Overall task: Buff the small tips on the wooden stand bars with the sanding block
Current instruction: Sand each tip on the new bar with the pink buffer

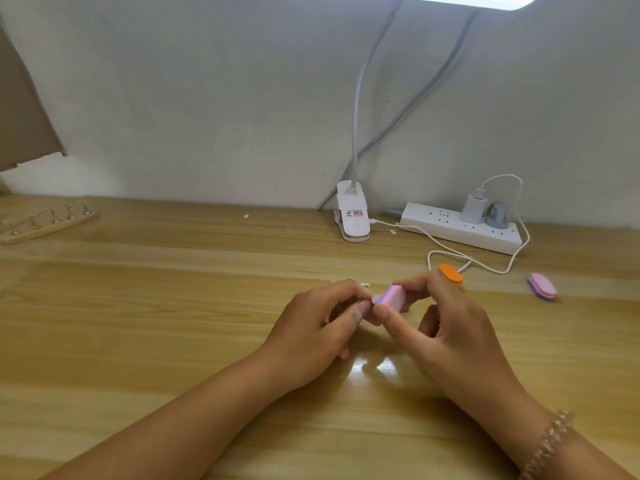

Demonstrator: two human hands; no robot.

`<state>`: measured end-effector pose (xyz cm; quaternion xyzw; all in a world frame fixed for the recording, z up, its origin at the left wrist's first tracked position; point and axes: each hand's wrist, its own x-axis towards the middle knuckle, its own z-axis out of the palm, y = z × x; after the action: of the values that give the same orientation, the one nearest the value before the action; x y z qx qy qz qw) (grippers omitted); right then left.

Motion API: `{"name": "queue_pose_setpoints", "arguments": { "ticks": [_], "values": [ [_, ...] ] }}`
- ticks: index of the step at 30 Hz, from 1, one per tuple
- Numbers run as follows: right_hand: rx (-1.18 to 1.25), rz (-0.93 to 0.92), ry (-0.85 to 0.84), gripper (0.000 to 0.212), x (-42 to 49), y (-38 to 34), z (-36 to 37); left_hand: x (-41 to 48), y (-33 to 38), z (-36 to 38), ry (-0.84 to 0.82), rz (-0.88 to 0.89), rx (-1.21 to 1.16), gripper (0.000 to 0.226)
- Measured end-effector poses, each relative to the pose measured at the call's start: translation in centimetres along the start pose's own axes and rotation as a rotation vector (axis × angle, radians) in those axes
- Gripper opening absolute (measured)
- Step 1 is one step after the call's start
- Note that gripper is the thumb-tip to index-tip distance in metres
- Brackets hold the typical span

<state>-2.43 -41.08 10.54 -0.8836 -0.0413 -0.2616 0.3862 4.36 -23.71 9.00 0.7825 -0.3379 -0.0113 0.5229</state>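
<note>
1. Head view: my right hand (446, 327) pinches the pink block (393, 299) between thumb and forefinger, over the table (173, 323), at twelve o'clock from my wrists.
2. My left hand (322, 327) has its fingers curled in against the block's nine o'clock end. I cannot tell whether they pinch a small piece or the block itself, because that spot is hidden.
3. The stand (48, 221) lies far off at ten o'clock by the wall. Its tips (69, 213) are upright and well apart from both hands.
4. To buff well, I judge I should keep the block's face flat and use short, light strokes. My left fingers should brace so nothing twists.
5. An orange block (450, 273) sits just behind my right fingers at one o'clock, and a purple block (542, 286) lies further off at two o'clock.
</note>
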Motion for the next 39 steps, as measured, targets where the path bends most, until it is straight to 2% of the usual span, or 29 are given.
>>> {"name": "queue_pose_setpoints", "arguments": {
  "ticks": [4,9,13,19,29,34,39],
  "values": [
    [-0.028,-0.064,-0.066,0.038,-0.42,-0.49,0.36,0.06,0.06,-0.01,-0.001,-0.007,-0.020,0.020],
    [0.033,0.014,0.012,0.040,0.15,0.17,-0.04,0.02,0.01,-0.03,-0.023,0.005,-0.004,0.016],
    [-0.028,-0.065,-0.050,0.038,-0.33,-0.35,0.30,0.11,0.05,0.04,-0.008,-0.007,0.003,0.020],
    [0.067,0.000,-0.011,0.046,0.11,0.09,0.00,0.04,0.03,-0.01,-0.027,0.010,0.004,0.017],
    [-0.048,-0.091,-0.054,0.039,-0.22,-0.29,0.26,0.19,-0.30,0.03,-0.018,-0.016,-0.007,0.019],
    [-0.008,-0.006,0.014,0.044,0.17,0.49,-0.06,0.12,-0.24,0.15,-0.010,-0.002,-0.025,0.013],
    [-0.058,-0.081,-0.060,0.038,-0.18,0.04,0.37,0.17,-0.27,0.18,-0.023,-0.011,-0.010,0.018]
  ]
}}
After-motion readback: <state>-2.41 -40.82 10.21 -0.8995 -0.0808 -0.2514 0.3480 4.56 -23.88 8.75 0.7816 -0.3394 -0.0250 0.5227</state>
